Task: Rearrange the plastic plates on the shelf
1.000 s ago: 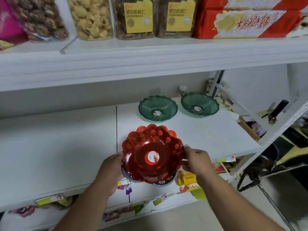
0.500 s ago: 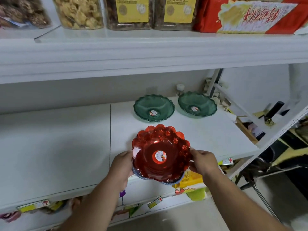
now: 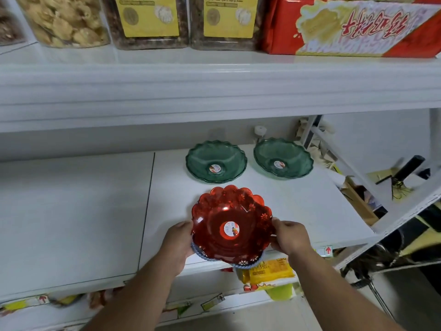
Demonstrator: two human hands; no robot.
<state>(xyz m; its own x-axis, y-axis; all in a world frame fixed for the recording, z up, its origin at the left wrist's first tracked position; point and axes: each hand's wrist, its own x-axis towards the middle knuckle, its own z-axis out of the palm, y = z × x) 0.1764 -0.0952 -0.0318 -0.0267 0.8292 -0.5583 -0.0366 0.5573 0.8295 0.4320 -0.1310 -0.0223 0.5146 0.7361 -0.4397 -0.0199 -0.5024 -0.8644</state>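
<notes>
A red scalloped plastic plate (image 3: 229, 211) with a round sticker in its middle sits on top of a pale blue plate (image 3: 248, 265), of which only the rim shows below. My left hand (image 3: 177, 242) grips the stack at its left edge and my right hand (image 3: 290, 236) grips it at the right edge. The stack is over the front edge of the white middle shelf (image 3: 298, 206). Two green scalloped plates, one on the left (image 3: 216, 161) and one on the right (image 3: 282, 157), stand side by side at the back of that shelf.
The shelf above (image 3: 214, 75) carries clear snack jars (image 3: 145, 20) and a red box (image 3: 353, 25). Yellow packets (image 3: 269, 271) lie on the shelf below. A white slanted frame (image 3: 346, 163) and clutter are to the right. The shelf's left panel (image 3: 71, 211) is bare.
The stack in both hands has moved forward over the shelf's front edge and a little right, closer to the green plates.
</notes>
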